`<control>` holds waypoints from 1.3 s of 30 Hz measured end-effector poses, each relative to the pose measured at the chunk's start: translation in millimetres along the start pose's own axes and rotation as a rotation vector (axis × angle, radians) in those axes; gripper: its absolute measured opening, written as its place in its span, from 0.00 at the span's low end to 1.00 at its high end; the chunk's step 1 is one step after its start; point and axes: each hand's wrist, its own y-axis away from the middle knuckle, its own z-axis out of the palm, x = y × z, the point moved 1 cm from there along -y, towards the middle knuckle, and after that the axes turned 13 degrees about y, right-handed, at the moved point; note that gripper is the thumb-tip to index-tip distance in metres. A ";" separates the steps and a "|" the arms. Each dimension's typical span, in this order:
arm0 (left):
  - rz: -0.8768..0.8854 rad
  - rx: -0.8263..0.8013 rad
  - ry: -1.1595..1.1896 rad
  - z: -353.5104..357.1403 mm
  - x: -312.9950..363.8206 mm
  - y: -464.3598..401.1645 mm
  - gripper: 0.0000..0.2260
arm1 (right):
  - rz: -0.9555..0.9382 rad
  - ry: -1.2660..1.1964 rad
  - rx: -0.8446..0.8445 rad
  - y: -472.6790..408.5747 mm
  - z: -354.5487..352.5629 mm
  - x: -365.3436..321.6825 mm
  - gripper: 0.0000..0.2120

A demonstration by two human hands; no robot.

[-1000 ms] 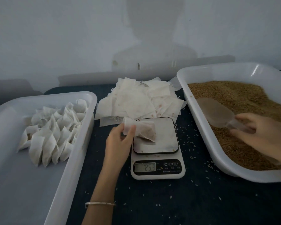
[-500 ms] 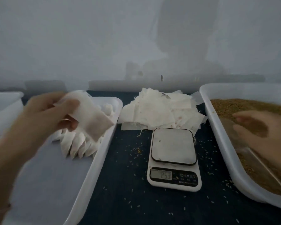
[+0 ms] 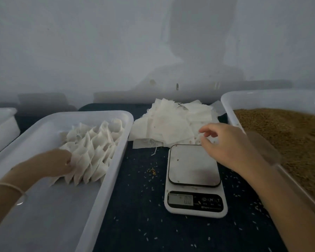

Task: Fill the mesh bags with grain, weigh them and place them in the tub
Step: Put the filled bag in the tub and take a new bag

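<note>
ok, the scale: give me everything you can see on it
The scale is a small white kitchen scale, plastic by the look, with a dark-rimmed, rounded square metal plate on top. The plate holds no bag, just a few stray specks. Below it sit a grey display, its digits too blurred to read reliably, and small button symbols. It lies flat on the dark cloth between the two tubs, loose grains scattered round it. The right hand hovers over its far right corner; contact is unclear.

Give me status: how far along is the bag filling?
Done: filled bags stand in rows in the left tub. In hand: left hand sets a bag there; right hand reaches for the empty bags. Left: that pile; scale bare.
</note>
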 end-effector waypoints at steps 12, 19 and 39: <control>0.137 0.021 0.139 5.9 248.2 -133.5 0.18 | 0.105 -0.297 -0.072 -1.2 1.9 28.1 0.07; 0.170 0.097 -0.054 32.8 252.6 -159.6 0.20 | 0.169 -0.461 -0.046 -0.8 3.7 29.5 0.07; 0.175 0.428 1.619 3.5 313.0 -27.3 0.19 | 0.380 -0.964 0.026 25.0 -7.6 14.8 0.23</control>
